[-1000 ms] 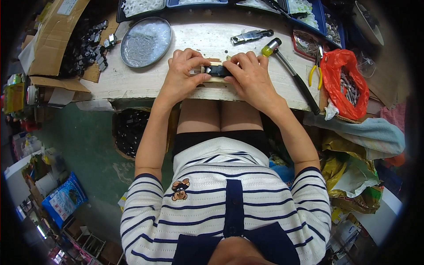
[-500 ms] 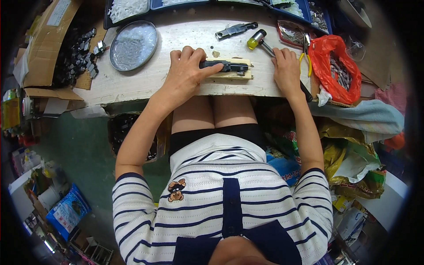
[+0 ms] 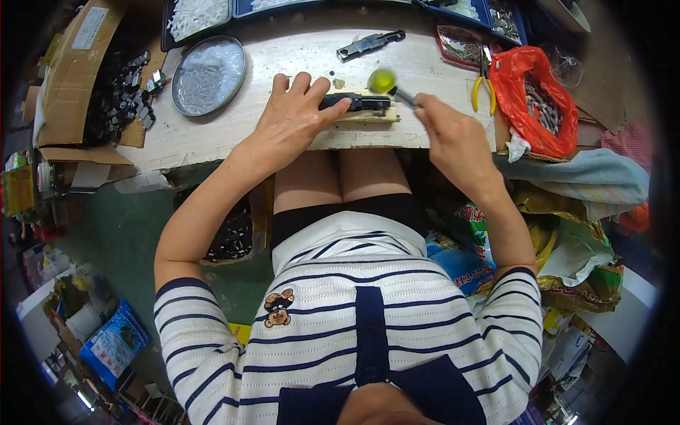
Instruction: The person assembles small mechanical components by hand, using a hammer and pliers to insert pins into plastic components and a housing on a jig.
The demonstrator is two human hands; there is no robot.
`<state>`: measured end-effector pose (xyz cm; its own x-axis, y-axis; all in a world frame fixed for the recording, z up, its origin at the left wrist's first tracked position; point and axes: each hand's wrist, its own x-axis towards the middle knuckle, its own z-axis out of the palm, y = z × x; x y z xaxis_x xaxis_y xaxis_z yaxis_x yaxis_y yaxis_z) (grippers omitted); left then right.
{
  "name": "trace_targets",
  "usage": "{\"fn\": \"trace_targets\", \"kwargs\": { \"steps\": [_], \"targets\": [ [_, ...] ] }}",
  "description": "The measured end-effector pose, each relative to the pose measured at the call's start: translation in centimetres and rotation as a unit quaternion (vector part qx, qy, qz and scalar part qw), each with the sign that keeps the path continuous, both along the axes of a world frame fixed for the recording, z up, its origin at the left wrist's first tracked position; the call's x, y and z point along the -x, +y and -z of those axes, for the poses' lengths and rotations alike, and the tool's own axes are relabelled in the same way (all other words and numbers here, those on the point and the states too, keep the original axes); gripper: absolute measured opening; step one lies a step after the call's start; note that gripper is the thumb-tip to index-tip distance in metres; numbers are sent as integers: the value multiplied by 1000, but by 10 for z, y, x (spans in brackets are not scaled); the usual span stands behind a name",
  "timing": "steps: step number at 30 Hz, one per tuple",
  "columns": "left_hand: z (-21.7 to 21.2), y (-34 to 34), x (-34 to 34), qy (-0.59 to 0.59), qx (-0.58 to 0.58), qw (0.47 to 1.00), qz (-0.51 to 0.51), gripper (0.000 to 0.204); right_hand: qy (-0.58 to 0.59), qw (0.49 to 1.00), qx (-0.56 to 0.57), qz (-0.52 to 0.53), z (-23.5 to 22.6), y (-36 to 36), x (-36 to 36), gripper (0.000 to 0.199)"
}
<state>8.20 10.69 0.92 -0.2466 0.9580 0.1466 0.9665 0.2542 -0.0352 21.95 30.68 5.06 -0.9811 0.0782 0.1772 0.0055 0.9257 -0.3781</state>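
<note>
My left hand (image 3: 299, 113) steadies a long black metal part (image 3: 370, 103), its thumb laid along the part and its fingers arched beyond it. Beneath the part is a pale yellow block (image 3: 375, 117) at the table's near edge. My right hand (image 3: 453, 138) is closed around the handle of a hammer (image 3: 405, 97). The hammer's yellow-tipped head is blurred and hovers just above the right end of the black part. Farther back on the table lies a similar dark metal part (image 3: 371, 45), touched by neither hand.
A round metal dish (image 3: 208, 76) of small pins stands left, by a cardboard box (image 3: 60, 85) of black parts. Yellow-handled pliers (image 3: 484, 88) and a red plastic bag (image 3: 501, 71) of metal pieces lie right. Blue trays (image 3: 283, 10) line the back.
My right hand has lifted the hammer off the table and brought its head left, over the black part's end. The left hand still holds the part on the block.
</note>
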Motion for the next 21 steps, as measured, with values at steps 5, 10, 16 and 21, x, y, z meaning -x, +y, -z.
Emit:
{"fn": "trace_targets", "kwargs": {
  "steps": [5, 10, 16, 21],
  "targets": [
    [-5, 4, 0, 3, 10, 1000, 8, 35, -95, 992, -87, 2, 14, -9, 0, 8],
    [-3, 4, 1, 4, 12, 1000, 4, 34, 28, 999, -20, 23, -8, -7, -1, 13],
    [2, 9, 12, -99, -18, 995, 15, 51, -76, 994, -80, -4, 15, -5, 8, 14],
    [5, 8, 21, -231, -90, 966, -73, 52, -131, 990, -53, -2, 8, -2, 12, 14]
  ]
}}
